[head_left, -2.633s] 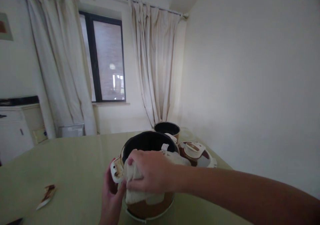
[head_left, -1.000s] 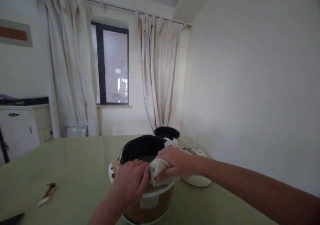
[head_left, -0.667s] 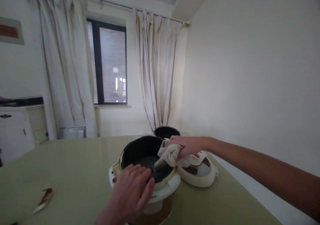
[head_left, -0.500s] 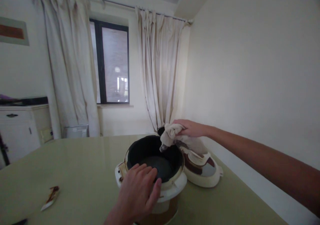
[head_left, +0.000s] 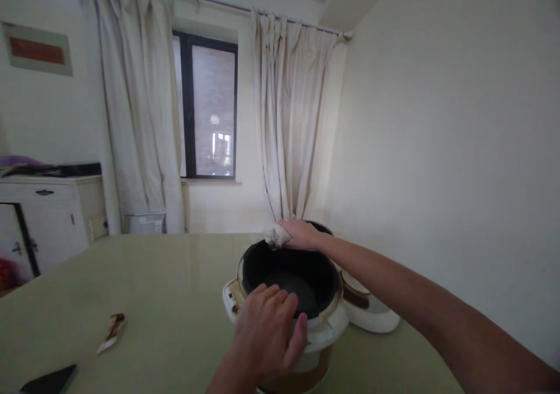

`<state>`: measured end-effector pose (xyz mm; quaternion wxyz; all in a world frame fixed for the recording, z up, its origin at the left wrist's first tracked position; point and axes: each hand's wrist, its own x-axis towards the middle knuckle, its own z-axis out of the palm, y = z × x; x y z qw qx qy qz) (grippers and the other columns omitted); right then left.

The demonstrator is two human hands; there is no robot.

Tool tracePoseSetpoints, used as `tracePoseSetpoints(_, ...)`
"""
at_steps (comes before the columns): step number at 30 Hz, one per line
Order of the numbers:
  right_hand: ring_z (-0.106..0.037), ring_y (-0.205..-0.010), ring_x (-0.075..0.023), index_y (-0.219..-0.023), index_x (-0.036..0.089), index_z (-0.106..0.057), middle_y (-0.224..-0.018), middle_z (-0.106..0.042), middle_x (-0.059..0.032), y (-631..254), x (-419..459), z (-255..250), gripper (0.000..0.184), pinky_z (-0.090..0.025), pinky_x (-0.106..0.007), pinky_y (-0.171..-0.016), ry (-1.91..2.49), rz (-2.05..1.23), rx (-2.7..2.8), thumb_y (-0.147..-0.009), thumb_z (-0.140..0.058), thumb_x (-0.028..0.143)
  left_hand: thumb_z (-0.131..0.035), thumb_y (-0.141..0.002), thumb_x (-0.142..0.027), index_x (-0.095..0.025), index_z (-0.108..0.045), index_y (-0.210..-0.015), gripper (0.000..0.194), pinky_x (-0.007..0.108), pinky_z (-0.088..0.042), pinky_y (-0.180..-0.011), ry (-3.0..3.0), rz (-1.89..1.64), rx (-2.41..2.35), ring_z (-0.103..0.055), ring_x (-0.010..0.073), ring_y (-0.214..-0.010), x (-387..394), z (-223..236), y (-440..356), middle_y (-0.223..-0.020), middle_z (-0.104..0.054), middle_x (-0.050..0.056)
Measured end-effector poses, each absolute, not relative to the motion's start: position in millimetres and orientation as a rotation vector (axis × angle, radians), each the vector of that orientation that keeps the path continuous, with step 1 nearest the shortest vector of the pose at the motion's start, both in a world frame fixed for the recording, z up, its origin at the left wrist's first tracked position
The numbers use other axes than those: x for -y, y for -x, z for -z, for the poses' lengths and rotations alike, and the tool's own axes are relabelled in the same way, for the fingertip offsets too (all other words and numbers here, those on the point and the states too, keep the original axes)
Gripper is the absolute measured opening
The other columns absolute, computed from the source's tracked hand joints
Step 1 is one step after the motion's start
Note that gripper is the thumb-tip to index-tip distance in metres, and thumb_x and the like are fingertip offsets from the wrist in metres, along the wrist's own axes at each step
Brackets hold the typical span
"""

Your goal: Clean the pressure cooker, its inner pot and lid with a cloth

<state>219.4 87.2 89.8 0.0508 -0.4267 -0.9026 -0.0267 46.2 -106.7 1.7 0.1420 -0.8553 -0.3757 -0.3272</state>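
A white rice cooker (head_left: pixel 326 337) with a black inside stands uncovered on the table, its pale rim marked with brown stains. My left hand (head_left: pixel 271 330) is closed over its near rim, fingers curled toward the inside and thumb out to the right. At the far rim my right hand (head_left: pixel 301 234) grips a bunched, greyish-white cloth (head_left: pixel 277 236), which touches the upper left part of that rim. To the right lies the cooker's detached lid (head_left: pixel 376 318), partly covered by my right forearm. Behind my right hand shows the rim of a dark round pot (head_left: pixel 321 227).
A stained white broken piece (head_left: pixel 112 333) lies on the green table (head_left: pixel 175 301) at left. Closer in is a flat dark object (head_left: pixel 50 380). A white cabinet (head_left: pixel 56 213) stands beyond the table's left side, and a wall (head_left: pixel 450 149) rises along the right.
My right hand has moved left with the cloth, from above the lid to the cooker's far rim. My left hand stays on the near rim. The view has turned slightly left.
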Motion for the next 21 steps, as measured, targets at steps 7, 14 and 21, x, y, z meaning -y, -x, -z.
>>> tracePoseSetpoints(7, -0.059, -0.124, -0.0302, -0.157, 0.032, -0.051, -0.139, -0.065, -0.0103, -141.5, -74.7, -86.5, 0.059, -0.044, -0.046, -0.106, 0.518, 0.437, 3.052, -0.100, -0.061, 0.017, -0.049, -0.099, -0.032, -0.025, -0.058, -0.082, 0.021, 0.045, -0.034, -0.069, 2.460, 0.903, 1.074, -0.063, 0.0256, -0.071, 107.1, -5.5, -45.4, -0.074, -0.067, 0.004)
tracePoseSetpoints(14, -0.067, -0.114, -0.0301, -0.152, 0.026, -0.055, -0.132, -0.068, -0.0123, -212.3, -82.6, -92.1, 0.063, -0.050, -0.037, -0.089, 1.247, 0.455, 2.864, -0.092, -0.069, 0.015, -0.041, -0.102, -0.028, -0.025, -0.058, -0.081, 0.027, 0.043, -0.035, -0.071, 2.423, 0.907, 1.096, -0.060, 0.0246, -0.070, 106.5, -3.8, -43.9, -0.072, -0.066, 0.005)
tracePoseSetpoints(21, -0.059, -0.128, -0.0359, -0.145, 0.034, -0.066, -0.149, -0.058, -0.0136, -271.1, -36.1, -102.7, 0.075, -0.050, -0.042, -0.097, 1.303, 0.464, 2.929, -0.077, -0.081, 0.008, -0.036, -0.104, -0.025, -0.024, -0.057, -0.081, 0.032, 0.042, -0.035, -0.071, 2.408, 0.913, 1.079, -0.061, 0.0248, -0.069, 105.6, -4.0, -40.7, -0.071, -0.065, 0.004)
